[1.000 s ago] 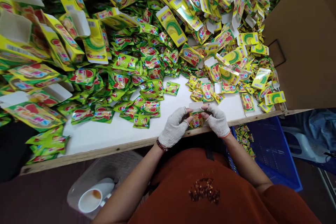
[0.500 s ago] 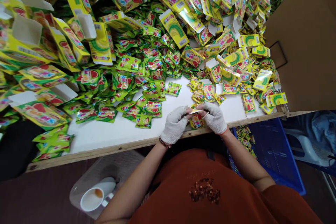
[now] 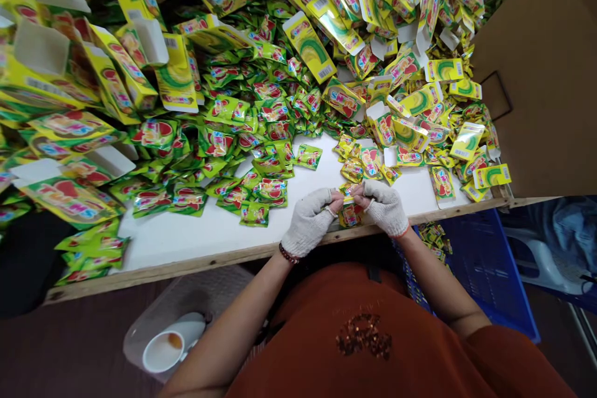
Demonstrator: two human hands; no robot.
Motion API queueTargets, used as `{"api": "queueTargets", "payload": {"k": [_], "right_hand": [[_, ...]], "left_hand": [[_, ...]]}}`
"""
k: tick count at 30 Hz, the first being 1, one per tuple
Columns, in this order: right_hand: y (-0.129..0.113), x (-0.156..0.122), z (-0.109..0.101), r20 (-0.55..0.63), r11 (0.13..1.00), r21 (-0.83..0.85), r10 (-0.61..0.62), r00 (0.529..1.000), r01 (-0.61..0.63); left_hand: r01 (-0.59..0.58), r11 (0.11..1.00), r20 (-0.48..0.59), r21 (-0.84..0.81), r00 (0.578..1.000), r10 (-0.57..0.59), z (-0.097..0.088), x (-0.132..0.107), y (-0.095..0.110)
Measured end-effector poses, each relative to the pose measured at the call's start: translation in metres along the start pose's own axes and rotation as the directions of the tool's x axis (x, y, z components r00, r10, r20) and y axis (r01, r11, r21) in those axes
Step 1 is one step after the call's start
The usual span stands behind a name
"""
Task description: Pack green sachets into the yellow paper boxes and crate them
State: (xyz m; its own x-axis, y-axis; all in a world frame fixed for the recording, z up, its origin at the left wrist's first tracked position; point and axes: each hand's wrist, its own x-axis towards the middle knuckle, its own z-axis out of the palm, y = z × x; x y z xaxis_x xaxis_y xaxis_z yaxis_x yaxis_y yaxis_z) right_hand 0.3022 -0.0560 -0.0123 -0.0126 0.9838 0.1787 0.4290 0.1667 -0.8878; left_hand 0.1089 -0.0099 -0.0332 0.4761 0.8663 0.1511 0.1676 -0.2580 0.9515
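Both my hands wear white fingerless gloves and meet at the near edge of the white table (image 3: pixel 186 236). My left hand (image 3: pixel 310 221) and my right hand (image 3: pixel 385 207) pinch the top of a small yellow carton (image 3: pixel 349 213) held upright between them. Its top flap is pressed down under my fingertips. Green sachets (image 3: pixel 254 213) lie in a loose heap just left of my left hand. Small yellow packets (image 3: pixel 368 161) lie just beyond my right hand.
Open yellow cartons (image 3: pixel 308 46) and green sachets pile high across the back and left. A brown cardboard wall (image 3: pixel 536 74) stands at the right. A blue crate (image 3: pixel 480 267) with packets sits below the table's right end. A cup (image 3: pixel 161 351) rests on a stool at lower left.
The carton's white top flap stood open a second ago. My fingers folded it over and now press it down. Both hands stayed at the table edge.
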Motion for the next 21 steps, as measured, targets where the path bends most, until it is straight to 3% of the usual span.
{"api": "queueTargets", "payload": {"k": [4, 7, 9, 12, 14, 16, 18, 21], "right_hand": [[0.009, -0.009, -0.010, 0.083, 0.992, -0.027, -0.124, 0.989, 0.126], [0.016, -0.015, -0.008, 0.105, 0.985, -0.086, -0.143, 0.984, 0.152], [0.019, -0.015, -0.002, 0.078, 0.984, -0.111, -0.134, 0.988, 0.142], [0.019, -0.014, 0.002, -0.100, 0.994, -0.105, -0.016, 0.995, 0.006], [0.018, -0.016, -0.004, -0.226, 0.991, -0.057, 0.105, 0.968, -0.121], [0.015, -0.022, -0.020, -0.269, 0.982, -0.020, 0.176, 0.947, -0.189], [0.012, -0.027, -0.039, -0.283, 0.978, 0.064, 0.210, 0.936, -0.200], [0.011, -0.027, -0.062, -0.313, 0.954, 0.229, 0.259, 0.914, -0.191]], "left_hand": [[-0.240, 0.970, 0.064, 0.022, 0.969, 0.238, -0.001, -0.004, -0.002], [-0.310, 0.949, 0.079, 0.058, 0.949, 0.305, 0.000, -0.005, -0.004], [-0.280, 0.958, 0.086, 0.060, 0.958, 0.275, 0.001, -0.005, -0.005], [-0.083, 0.996, 0.060, -0.027, 0.995, 0.085, 0.002, -0.003, -0.009], [0.077, 0.990, 0.020, -0.116, 0.997, -0.075, 0.001, -0.001, -0.009], [0.172, 0.979, -0.020, -0.111, 0.984, -0.175, -0.002, 0.002, -0.009], [0.173, 0.985, -0.052, 0.030, 0.984, -0.171, -0.005, 0.010, -0.010], [0.065, 0.946, -0.066, 0.317, 0.997, -0.046, -0.010, 0.030, -0.014]]}}
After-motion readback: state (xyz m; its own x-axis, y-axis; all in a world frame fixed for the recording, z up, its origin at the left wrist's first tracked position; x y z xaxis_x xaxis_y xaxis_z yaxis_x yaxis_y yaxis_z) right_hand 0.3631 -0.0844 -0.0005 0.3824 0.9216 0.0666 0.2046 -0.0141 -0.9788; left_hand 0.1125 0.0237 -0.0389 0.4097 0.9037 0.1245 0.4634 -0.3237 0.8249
